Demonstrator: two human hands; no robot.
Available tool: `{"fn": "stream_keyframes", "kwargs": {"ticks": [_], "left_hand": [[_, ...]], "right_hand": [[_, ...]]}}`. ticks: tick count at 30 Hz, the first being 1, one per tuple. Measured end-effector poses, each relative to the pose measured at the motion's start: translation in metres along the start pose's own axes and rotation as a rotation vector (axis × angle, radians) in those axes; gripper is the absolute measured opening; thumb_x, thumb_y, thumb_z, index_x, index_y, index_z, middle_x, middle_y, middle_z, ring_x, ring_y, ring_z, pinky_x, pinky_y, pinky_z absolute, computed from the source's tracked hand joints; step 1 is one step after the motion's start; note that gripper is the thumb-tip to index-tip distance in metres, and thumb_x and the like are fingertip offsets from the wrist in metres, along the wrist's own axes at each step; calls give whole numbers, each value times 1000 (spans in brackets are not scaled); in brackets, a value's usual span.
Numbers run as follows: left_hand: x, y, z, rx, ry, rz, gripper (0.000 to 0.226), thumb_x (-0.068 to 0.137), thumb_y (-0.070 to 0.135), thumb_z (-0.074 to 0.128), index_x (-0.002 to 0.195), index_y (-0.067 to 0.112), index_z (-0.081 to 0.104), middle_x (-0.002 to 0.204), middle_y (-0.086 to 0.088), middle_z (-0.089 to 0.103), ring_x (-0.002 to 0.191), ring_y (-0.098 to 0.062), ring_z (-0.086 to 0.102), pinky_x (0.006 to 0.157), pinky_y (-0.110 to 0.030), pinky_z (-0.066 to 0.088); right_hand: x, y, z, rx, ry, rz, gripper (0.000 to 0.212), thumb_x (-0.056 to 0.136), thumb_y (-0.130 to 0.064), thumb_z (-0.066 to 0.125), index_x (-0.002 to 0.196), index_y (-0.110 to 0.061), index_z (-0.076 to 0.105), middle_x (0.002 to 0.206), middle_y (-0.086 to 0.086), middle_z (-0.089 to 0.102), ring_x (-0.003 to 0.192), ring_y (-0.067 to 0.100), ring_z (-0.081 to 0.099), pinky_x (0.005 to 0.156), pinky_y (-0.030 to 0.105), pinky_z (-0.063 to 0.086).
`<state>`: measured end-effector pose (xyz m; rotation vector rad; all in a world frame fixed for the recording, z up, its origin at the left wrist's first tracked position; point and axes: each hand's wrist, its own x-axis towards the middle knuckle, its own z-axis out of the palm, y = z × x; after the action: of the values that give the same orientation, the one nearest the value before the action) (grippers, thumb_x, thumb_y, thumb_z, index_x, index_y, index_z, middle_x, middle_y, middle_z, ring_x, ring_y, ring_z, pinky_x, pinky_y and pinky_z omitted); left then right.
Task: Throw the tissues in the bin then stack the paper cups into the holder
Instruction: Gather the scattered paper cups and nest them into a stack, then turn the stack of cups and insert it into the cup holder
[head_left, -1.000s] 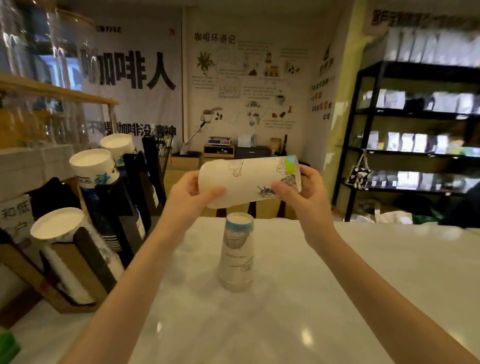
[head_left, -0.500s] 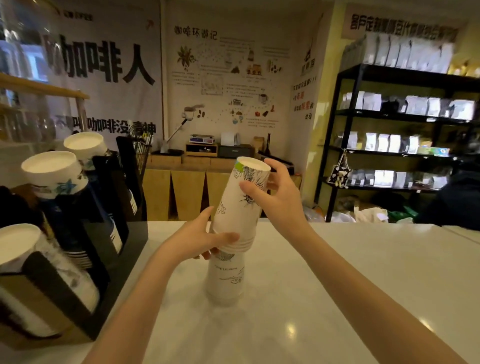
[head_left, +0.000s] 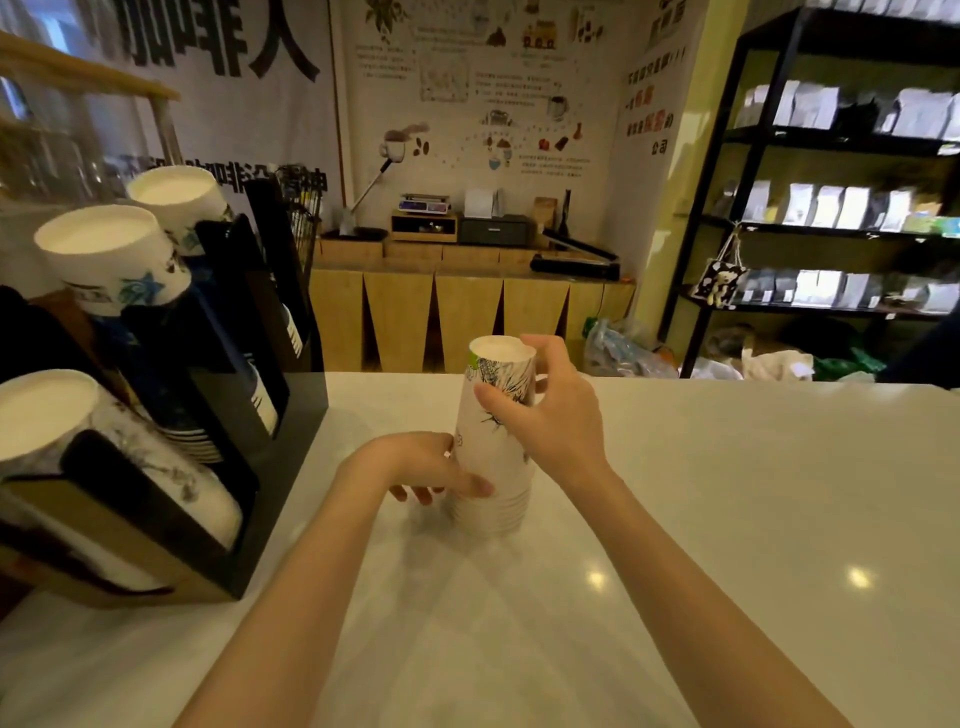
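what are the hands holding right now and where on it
Both grip the upside-down stack of white printed paper cups on the counter: right hand around its upper part, left hand at the lower rims.

Stack of upside-down paper cups (head_left: 493, 457) sits mid-counter (head_left: 727, 519), cup holder (head_left: 218, 415) with more cups at 9 o'clock, shelving rack (head_left: 831, 208) way back at 2 o'clock

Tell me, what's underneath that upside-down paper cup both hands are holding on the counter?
More cups: nested rims show at the foot of the stack of cups, resting on the white counter. The left hand and right hand grip it. The lower cups' bodies are covered.
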<state>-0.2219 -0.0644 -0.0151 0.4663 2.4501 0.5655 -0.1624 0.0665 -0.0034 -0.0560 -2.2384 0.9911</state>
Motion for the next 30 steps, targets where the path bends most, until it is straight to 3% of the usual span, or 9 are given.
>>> {"fn": "stream_keyframes", "kwargs": {"ticks": [10,13,17,19,21,24,26,28,30], "left_hand": [[7,-1,10,33,-18,43,87,73,47,64,140,22,16,138,-5,43,112,-23,54,95,-40,47],[9,-4,12,7,-8,52,90,71,51,64,140,23,13,139,-3,41,115,-23,50,95,-40,47],[10,-6,14,-32,7,74,95,67,52,68,140,23,14,140,-3,40,116,-23,49,97,-40,47],[9,-7,14,-68,23,102,100,64,50,71,141,25,11,142,-3,39,120,-24,47,100,-40,45],[7,-6,13,-71,72,143,100,66,43,72,141,25,8,142,-3,39,123,-25,44,101,-40,43],[4,-6,12,-32,216,189,95,65,43,72,140,26,15,140,-3,43,122,-26,45,99,-39,44],[0,-7,6,-28,360,200,95,62,47,73,139,25,22,139,-2,44,122,-24,45,98,-39,43],[-7,-7,2,-96,473,216,96,59,50,74,139,26,25,139,-1,44,123,-22,44,100,-41,43],[-16,-3,-11,-197,648,280,93,59,51,74,137,30,29,139,3,43,124,-18,43,100,-41,43]], "right_hand": [[2,3,9,-26,74,-27,59,68,-48,67,116,-22,45,95,-12,52,85,10,53,56,17,39],[0,5,10,3,97,-33,59,68,-45,69,119,-23,46,101,-6,59,86,10,54,57,14,40],[-1,8,11,80,142,7,62,68,-41,73,122,-24,49,109,-4,64,94,11,59,67,23,51],[3,10,6,172,159,56,61,69,-37,74,124,-23,50,107,-7,62,94,9,59,66,18,51],[10,16,-1,290,205,170,58,71,-33,73,123,-20,52,106,-6,61,90,9,60,64,15,53],[15,36,-7,569,284,525,54,71,-33,72,118,-14,54,109,6,62,97,20,62,65,35,60],[15,47,-7,761,305,749,53,72,-34,70,116,-11,53,111,11,59,100,27,61,55,37,57],[11,54,-5,899,309,883,52,72,-36,68,113,-8,53,108,13,60,97,30,61,52,36,55],[17,49,-6,1075,267,927,36,75,-33,66,100,-10,56,100,14,61,93,30,62,55,40,54]]}}
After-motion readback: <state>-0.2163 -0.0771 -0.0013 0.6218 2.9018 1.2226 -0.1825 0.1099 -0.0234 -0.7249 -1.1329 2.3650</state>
